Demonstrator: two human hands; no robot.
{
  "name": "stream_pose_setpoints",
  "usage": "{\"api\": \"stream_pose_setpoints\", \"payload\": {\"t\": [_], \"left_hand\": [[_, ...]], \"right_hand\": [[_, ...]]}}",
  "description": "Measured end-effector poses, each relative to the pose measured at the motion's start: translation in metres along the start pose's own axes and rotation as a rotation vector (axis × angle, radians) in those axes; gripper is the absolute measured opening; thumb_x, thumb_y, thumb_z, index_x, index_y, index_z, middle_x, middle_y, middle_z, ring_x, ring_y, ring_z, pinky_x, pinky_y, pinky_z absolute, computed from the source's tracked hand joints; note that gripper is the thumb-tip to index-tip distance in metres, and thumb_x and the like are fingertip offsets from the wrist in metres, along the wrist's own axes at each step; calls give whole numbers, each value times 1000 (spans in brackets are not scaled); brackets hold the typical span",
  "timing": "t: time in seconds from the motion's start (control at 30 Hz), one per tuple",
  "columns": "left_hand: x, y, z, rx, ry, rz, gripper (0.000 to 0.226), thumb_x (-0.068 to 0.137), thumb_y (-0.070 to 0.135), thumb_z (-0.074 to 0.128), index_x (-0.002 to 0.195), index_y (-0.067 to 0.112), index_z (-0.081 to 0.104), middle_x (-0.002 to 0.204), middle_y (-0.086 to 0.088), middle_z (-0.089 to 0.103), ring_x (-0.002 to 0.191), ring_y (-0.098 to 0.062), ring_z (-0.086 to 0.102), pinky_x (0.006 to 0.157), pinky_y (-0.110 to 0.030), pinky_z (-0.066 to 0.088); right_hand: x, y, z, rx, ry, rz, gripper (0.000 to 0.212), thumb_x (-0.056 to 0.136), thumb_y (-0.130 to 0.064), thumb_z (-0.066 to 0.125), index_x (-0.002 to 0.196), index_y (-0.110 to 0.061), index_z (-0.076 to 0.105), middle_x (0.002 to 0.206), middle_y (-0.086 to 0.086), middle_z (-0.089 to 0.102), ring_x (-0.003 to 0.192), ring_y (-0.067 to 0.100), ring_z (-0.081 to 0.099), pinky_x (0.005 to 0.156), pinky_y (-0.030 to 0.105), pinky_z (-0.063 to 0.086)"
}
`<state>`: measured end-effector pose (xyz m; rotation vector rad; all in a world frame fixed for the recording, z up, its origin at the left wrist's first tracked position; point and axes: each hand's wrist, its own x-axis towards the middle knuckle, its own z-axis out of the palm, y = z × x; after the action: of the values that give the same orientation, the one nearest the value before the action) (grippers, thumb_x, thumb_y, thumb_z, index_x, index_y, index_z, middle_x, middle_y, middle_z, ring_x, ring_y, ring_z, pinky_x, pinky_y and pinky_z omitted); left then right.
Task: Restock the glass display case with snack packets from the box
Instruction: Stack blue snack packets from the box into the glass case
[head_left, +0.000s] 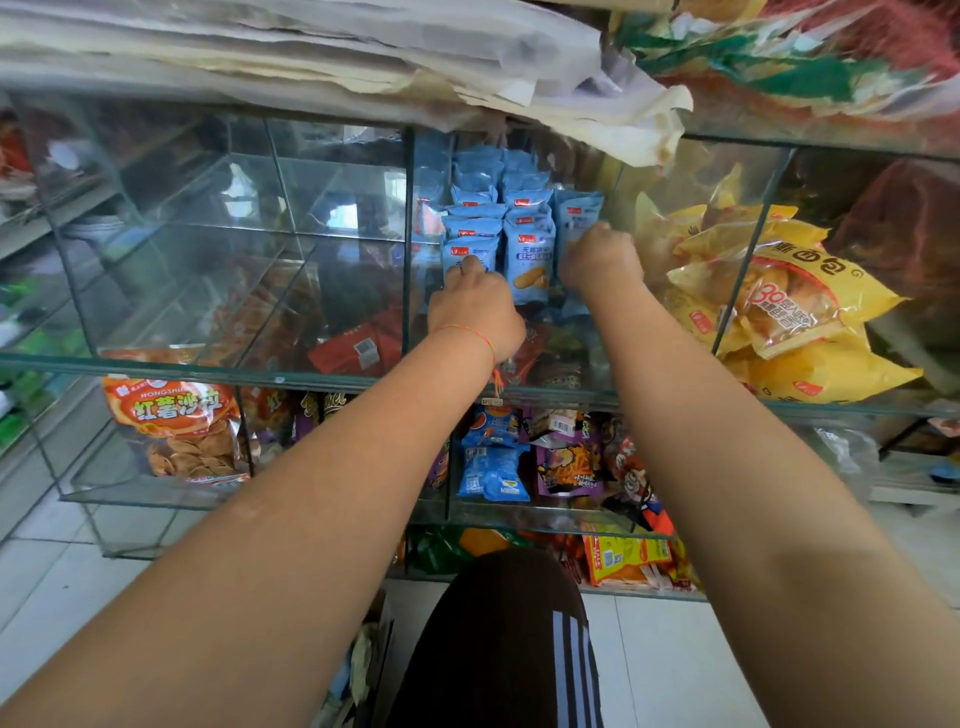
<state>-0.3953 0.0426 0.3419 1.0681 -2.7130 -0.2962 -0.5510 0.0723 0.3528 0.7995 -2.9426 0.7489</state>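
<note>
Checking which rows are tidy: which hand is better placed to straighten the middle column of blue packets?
Probably left. The left hand rests on the left column, beside the upright light-blue middle packet; the right hand is busy at the right-hand blue packet.

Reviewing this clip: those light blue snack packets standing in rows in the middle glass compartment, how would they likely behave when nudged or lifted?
The light blue snack packets look puffy and film-wrapped, so probably light and soft. Standing on narrow ends, they may well tip if pushed. The left hand and right hand both reach into the rows, perhaps steadying them.
</note>
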Motion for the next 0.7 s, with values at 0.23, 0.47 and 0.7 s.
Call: {"api": "stream_pose_setpoints", "payload": {"t": [0.23, 0.47, 0.7], "left_hand": [[-1, -1, -1, 7, -13, 2, 49, 92, 27, 54, 135, 5, 46, 141, -13, 34, 132, -31, 33, 104, -46, 39], [-1, 1, -1, 21, -18, 4, 48, 93, 28, 52, 134, 4, 46, 140, -14, 35, 131, -31, 34, 101, -45, 40], [1, 0, -1, 26, -25, 3, 47, 93, 28, 53, 133, 4, 46, 140, -13, 34, 131, -31, 32, 101, -44, 39]], "right_hand": [[2, 2, 8, -245, -72, -77, 50, 99, -14, 33, 146, 2, 29, 141, 19, 30, 125, 34, 45, 95, 41, 47], [7, 4, 8, -119, 63, -72, 52, 96, -12, 41, 145, -11, 24, 134, 25, 38, 118, 36, 49, 88, 38, 47], [13, 4, 7, -90, 13, -53, 40, 96, -10, 45, 136, -8, 44, 134, 19, 49, 120, 32, 53, 96, 34, 45]]}}
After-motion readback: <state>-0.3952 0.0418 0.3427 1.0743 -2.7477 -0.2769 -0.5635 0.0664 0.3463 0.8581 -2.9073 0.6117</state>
